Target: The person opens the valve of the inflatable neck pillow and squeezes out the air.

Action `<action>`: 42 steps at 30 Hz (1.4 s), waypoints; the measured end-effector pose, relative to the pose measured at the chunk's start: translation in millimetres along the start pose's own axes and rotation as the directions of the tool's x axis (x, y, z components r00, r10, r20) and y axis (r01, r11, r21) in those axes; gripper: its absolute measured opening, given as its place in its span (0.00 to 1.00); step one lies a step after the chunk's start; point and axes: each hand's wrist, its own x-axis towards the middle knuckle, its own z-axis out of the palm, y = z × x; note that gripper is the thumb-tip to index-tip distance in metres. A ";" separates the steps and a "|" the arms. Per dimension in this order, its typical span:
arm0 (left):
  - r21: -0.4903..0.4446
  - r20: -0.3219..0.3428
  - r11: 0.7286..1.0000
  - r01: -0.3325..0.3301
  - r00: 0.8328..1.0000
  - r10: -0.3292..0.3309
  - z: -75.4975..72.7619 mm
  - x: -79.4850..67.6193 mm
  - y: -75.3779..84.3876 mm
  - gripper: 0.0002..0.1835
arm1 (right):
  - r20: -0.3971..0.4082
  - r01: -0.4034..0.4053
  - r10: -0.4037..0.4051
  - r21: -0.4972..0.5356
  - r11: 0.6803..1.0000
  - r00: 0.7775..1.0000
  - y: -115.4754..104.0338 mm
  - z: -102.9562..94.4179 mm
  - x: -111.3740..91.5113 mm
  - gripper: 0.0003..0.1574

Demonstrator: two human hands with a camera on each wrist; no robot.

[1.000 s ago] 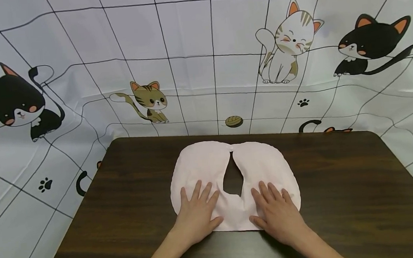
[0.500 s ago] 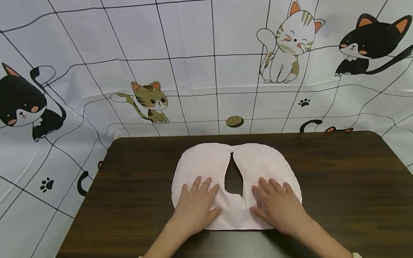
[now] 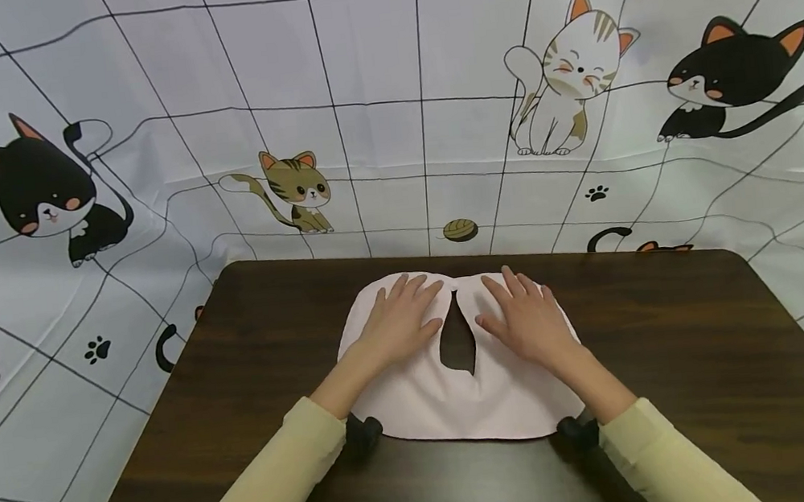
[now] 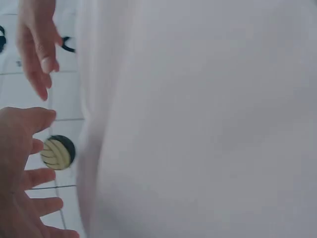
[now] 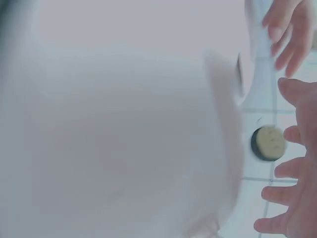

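Pale pink cloth piece (image 3: 468, 406) lies spread out on the dark table (image 3: 670, 322). Left hand (image 3: 399, 317) and right hand (image 3: 527, 317) over its two far lobes, fingers straight, spread wide; wrist views show printed backdrop (image 3: 368, 52) between fingertips and cloth.

Pale pink pc. (image 3: 453, 408) looked like soft cloth, matt, mostly smooth w/ shallow folds nr the middle. Table (image 3: 672, 338) = dark brown wood or wood-effect top, streaky grain, smooth, semi-gloss w/ a greyish sheen at the front. Backdrop (image 3: 369, 60) was white thin sheet mat'l, cloth or plastic, couldn't tell; creased, slight sheen in spots; cat prints (image 3: 43, 188) lay flat on it. Sleeves (image 3: 271, 474): pale yellow fabric, matt, lightly wrinkled. Blk wrist units (image 3: 363, 438) looked like dull plastic.
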 end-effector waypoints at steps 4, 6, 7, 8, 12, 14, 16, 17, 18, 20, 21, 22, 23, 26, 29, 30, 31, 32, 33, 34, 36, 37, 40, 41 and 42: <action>0.029 0.031 1.000 0.012 0.999 -0.013 5.4 20.7 -3.5 0.30 | 0.077 -0.049 0.049 -0.001 0.999 0.996 13.0 9.8 25.2 0.43; 0.046 0.051 0.999 0.017 0.999 -0.020 7.2 28.0 -4.8 0.30 | 0.113 -0.063 0.061 0.013 0.998 0.992 15.8 15.6 33.6 0.45; 0.050 0.062 0.999 0.019 0.998 -0.022 8.0 30.9 -5.4 0.29 | 0.129 -0.069 0.066 0.019 0.997 0.989 16.6 19.1 36.8 0.46; 0.056 0.076 0.998 0.020 0.997 -0.024 8.7 33.4 -6.0 0.30 | 0.142 -0.074 0.070 0.029 0.997 0.987 16.7 22.1 39.1 0.47; 0.057 0.118 0.998 0.019 0.993 -0.025 11.5 39.2 -7.6 0.30 | 0.174 -0.092 0.084 0.040 0.995 0.981 16.1 32.0 41.3 0.49; 0.069 0.131 0.997 0.024 0.991 -0.033 12.5 40.3 -8.0 0.30 | 0.188 -0.106 0.095 0.051 0.993 0.978 15.6 34.6 39.9 0.48; 0.078 0.139 0.996 0.036 0.989 -0.046 13.7 40.8 -8.2 0.30 | 0.209 -0.122 0.107 0.063 0.991 0.972 15.5 36.2 38.4 0.48; 0.082 0.145 0.996 0.041 0.988 -0.052 14.4 40.8 -8.3 0.30 | 0.220 -0.129 0.112 0.067 0.989 0.969 15.5 36.8 37.8 0.48; 0.081 0.150 0.996 0.046 0.987 -0.057 15.0 40.8 -8.3 0.30 | 0.228 -0.134 0.115 0.069 0.989 0.967 15.5 37.4 37.2 0.48; 0.074 0.163 0.996 0.053 0.984 -0.064 16.8 40.5 -8.5 0.30 | 0.242 -0.145 0.124 0.072 0.987 0.962 15.4 38.1 36.4 0.48; 0.069 0.169 0.996 0.055 0.983 -0.066 17.9 40.5 -8.8 0.30 | 0.245 -0.146 0.125 0.069 0.987 0.961 15.6 38.8 36.2 0.48; 0.065 0.174 0.996 0.057 0.982 -0.067 18.9 40.5 -9.0 0.30 | 0.246 -0.147 0.126 0.067 0.987 0.961 15.9 39.5 36.1 0.47; 0.064 0.176 0.996 0.058 0.982 -0.068 20.1 40.4 -9.4 0.30 | 0.246 -0.147 0.126 0.066 0.987 0.961 15.9 40.1 36.2 0.47; 0.074 0.178 0.995 0.060 0.981 -0.072 22.4 40.3 -10.4 0.29 | 0.251 -0.148 0.127 0.066 0.987 0.960 16.2 41.6 36.6 0.47; 0.083 0.181 0.995 0.059 0.981 -0.073 23.1 39.1 -11.2 0.28 | 0.265 -0.154 0.131 0.066 0.986 0.955 16.0 43.9 36.7 0.48; 0.085 0.183 0.995 0.057 0.981 -0.072 23.1 38.5 -11.3 0.27 | 0.272 -0.156 0.133 0.067 0.985 0.953 15.7 44.4 36.7 0.48; 0.086 0.184 0.995 0.054 0.980 -0.069 23.1 37.9 -11.3 0.27 | 0.276 -0.158 0.133 0.067 0.985 0.952 15.4 44.3 36.5 0.48; 0.087 0.186 0.995 0.053 0.980 -0.068 23.2 37.6 -11.3 0.26 | 0.280 -0.160 0.135 0.068 0.985 0.950 15.1 44.6 36.3 0.48; 0.090 0.188 0.995 0.051 0.980 -0.067 23.1 37.0 -11.2 0.26 | 0.284 -0.161 0.136 0.068 0.985 0.949 14.8 44.7 36.2 0.48; 0.095 0.188 0.994 0.048 0.980 -0.065 23.0 36.8 -11.2 0.26 | 0.287 -0.163 0.137 0.069 0.984 0.948 14.5 44.3 36.2 0.48; 0.100 0.186 0.994 0.044 0.981 -0.062 22.8 36.9 -11.4 0.26 | 0.287 -0.164 0.137 0.071 0.984 0.948 13.9 43.3 36.4 0.48; 0.102 0.187 0.994 0.043 0.980 -0.062 22.7 37.1 -11.5 0.26 | 0.285 -0.163 0.138 0.069 0.984 0.948 13.8 43.0 36.5 0.48; 0.096 0.184 0.994 0.045 0.981 -0.062 21.9 37.5 -11.9 0.26 | 0.282 -0.161 0.138 0.062 0.985 0.949 13.9 42.4 36.0 0.48; 0.090 0.185 0.995 0.047 0.981 -0.063 21.8 37.3 -12.2 0.26 | 0.282 -0.161 0.138 0.060 0.985 0.950 14.0 42.2 35.5 0.48; 0.083 0.187 0.995 0.049 0.980 -0.064 21.6 37.2 -12.4 0.26 | 0.282 -0.161 0.138 0.057 0.985 0.949 14.1 41.9 34.7 0.48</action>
